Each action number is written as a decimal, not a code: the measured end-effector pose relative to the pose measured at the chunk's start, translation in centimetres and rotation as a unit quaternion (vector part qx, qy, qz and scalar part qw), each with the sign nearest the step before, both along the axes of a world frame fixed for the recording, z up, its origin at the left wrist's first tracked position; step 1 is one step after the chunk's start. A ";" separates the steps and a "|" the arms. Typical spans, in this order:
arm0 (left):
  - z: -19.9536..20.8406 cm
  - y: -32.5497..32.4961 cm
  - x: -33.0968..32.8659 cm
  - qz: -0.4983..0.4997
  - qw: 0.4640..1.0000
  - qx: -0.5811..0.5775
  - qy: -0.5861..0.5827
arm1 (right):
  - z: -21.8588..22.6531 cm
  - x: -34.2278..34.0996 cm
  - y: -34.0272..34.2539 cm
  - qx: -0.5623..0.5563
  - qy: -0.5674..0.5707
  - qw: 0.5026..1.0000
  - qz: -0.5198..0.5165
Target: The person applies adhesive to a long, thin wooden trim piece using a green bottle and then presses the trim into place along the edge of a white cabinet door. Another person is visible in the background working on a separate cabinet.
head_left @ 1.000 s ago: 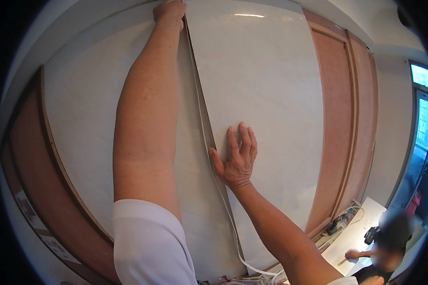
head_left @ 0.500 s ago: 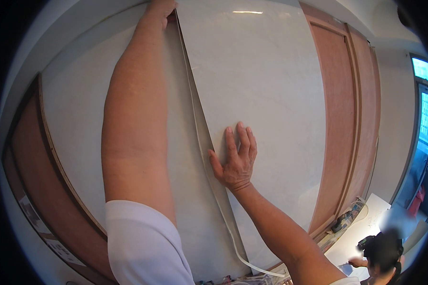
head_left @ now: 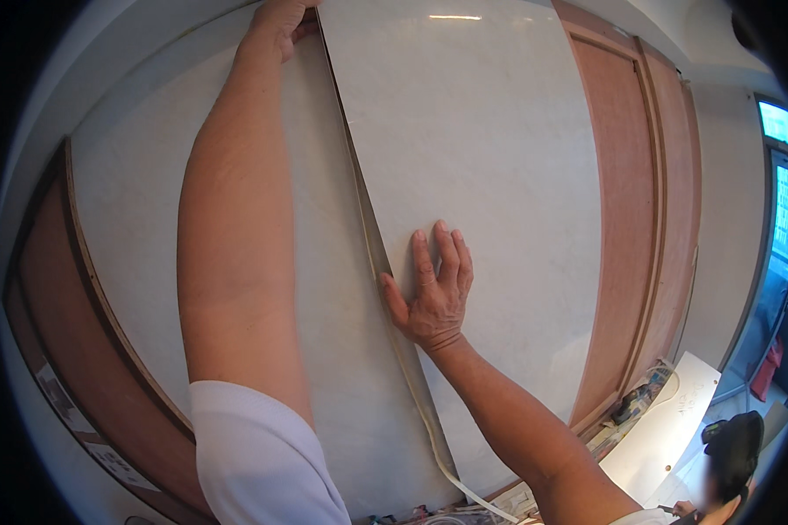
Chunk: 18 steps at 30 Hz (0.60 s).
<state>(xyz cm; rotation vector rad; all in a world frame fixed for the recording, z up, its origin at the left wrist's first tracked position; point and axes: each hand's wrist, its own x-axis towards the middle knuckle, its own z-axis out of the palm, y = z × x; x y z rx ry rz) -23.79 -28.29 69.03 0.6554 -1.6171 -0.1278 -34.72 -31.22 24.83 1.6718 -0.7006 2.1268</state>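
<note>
Down the middle of the frame, from the top edge to near the bottom, stands a tall, glossy, pale grey-white panel [head_left: 490, 131], its left edge slanting from upper left to lower centre. Near the top edge, left of centre, the left hand [head_left: 276, 22] is raised with its fingers at that edge; the frame cuts it off and its fingertips are hidden, so I cannot tell whether it pinches the panel. Just right of the frame's centre, the right hand [head_left: 438, 306] lies with its palm toward the panel, fingers spread and pointing up, thumb out at the slanting edge; it grasps nothing.

Left of the panel, partly behind the left forearm, is a matte, pale grey sheet [head_left: 149, 219]. Along the gap between sheet and panel runs a narrow, whitish strip [head_left: 403, 359], curving away at the bottom.

A reddish-brown wooden panel [head_left: 96, 297] bends along the frame's left side; pinkish-brown wooden boards [head_left: 617, 175] stand right of the glossy panel. At lower right a flat white board [head_left: 665, 429] with dark handwriting lies aslant, and near the corner is a dark-haired co-worker [head_left: 731, 455].
</note>
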 end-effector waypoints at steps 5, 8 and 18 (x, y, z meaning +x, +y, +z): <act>0.0 -0.7 0.4 0.073 0.995 -0.060 -0.010 | -0.1 0.3 0.4 0.002 -0.002 1.000 0.008; -0.3 -0.3 -0.5 0.115 0.990 -0.080 0.018 | 0.1 0.2 0.3 0.000 -0.002 1.000 0.008; -0.8 0.1 -1.2 0.098 0.990 -0.101 -0.024 | 0.0 0.3 0.0 0.001 -0.004 1.000 0.006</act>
